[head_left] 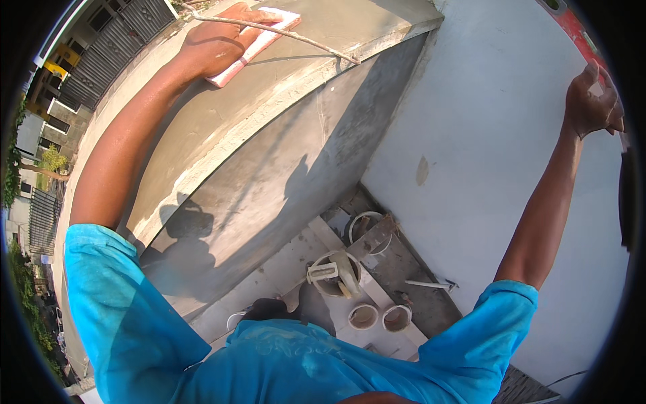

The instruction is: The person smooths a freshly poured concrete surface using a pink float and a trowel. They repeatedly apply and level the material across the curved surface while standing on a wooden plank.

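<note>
My left hand (219, 44) is closed on a flat pink-and-white plastering float (259, 44), which lies against the smooth grey plaster (330, 25) on top of a ledge. A thin bent rod (303, 43) crosses just over the fingers and the float, ending near the ledge's edge. Far to the right, with the arm stretched out, my right hand (595, 101) is curled closed beside the edge of a white wall (498, 135). Whatever its fingers grip is hidden. Just above it, a red strip (580, 32) shows at the picture's rim.
Below the ledge is a plastered wall face (276, 175) in part shadow. On the lower floor stand two small round buckets (397, 318), a larger bucket (328, 291) with tools across it, and a white-handled tool (431, 285). At far left are a gate (131, 34) and plants.
</note>
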Available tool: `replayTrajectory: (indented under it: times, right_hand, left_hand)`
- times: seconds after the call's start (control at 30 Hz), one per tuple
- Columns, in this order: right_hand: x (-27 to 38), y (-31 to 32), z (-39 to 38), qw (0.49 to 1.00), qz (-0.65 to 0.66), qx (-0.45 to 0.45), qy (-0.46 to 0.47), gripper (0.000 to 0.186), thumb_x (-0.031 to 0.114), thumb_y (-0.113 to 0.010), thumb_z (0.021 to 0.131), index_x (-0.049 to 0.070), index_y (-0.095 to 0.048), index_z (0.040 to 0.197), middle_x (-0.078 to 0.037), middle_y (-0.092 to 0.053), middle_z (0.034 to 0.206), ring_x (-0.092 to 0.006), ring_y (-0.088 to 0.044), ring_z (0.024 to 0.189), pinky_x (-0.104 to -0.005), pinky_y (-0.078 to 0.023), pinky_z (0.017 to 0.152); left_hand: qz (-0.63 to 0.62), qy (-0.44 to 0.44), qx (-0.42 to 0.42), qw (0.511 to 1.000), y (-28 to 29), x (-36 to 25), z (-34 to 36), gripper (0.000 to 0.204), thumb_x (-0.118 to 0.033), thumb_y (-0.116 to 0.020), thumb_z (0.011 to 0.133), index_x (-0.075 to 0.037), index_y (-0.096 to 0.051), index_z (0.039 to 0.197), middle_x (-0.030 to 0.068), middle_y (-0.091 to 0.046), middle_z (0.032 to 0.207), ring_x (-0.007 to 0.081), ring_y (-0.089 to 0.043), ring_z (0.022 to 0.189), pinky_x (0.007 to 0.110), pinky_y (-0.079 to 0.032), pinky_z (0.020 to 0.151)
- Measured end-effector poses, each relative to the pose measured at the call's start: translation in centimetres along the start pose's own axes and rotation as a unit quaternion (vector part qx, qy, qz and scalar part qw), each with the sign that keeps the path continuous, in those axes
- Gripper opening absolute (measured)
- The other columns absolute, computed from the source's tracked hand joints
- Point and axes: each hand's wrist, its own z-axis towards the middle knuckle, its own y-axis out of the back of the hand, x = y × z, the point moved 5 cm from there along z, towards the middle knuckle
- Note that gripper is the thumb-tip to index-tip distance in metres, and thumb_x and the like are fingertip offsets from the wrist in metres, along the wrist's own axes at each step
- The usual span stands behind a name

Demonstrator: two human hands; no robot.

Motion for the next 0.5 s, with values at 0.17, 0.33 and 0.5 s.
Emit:
replayTrajectory:
  times: [0.17, 0.33, 0.5]
  right_hand:
    - [24.6, 3.7, -8.1, 0.764, 0.513, 0.326, -0.215, 0.048, 0.042, -0.077, 0.092, 0.007, -0.058, 0.120, -0.004, -0.063, 0.086, -0.0201, -0.064, 0.077, -0.0368, -0.054, 0.068]
    - [29.7, 3.0, -9.3, 0.800, 0.465, 0.332, -0.181, 0.025, 0.029, -0.070, 0.100, 0.005, -0.062, 0.101, -0.005, -0.060, 0.081, -0.0196, -0.059, 0.068, -0.0355, -0.051, 0.063]
    - [30.2, 2.3, -9.7, 0.784, 0.465, 0.269, -0.310, 0.021, 0.019, -0.063, 0.103, 0.004, -0.054, 0.091, -0.010, -0.059, 0.076, -0.0307, -0.059, 0.064, -0.0393, -0.049, 0.058]
  left_hand:
    - [-0.020, 0.133, 0.067, 0.989, 2.6, -0.2, -3.2, 0.037, -0.035, -0.045, 0.107, -0.031, -0.066, 0.138, 0.0031, -0.066, 0.124, 0.0253, -0.065, 0.113, 0.039, -0.050, 0.096]
    - [0.025, 0.133, 0.050, 0.990, 3.9, 3.8, -7.5, 0.039, -0.031, -0.046, 0.105, -0.031, -0.065, 0.139, 0.0041, -0.064, 0.110, 0.0259, -0.067, 0.103, 0.041, -0.052, 0.087]
    - [0.039, 0.147, 0.044, 0.987, 4.3, 3.9, -7.3, 0.038, -0.028, -0.046, 0.104, -0.029, -0.068, 0.135, 0.0057, -0.064, 0.107, 0.0257, -0.067, 0.097, 0.041, -0.052, 0.083]
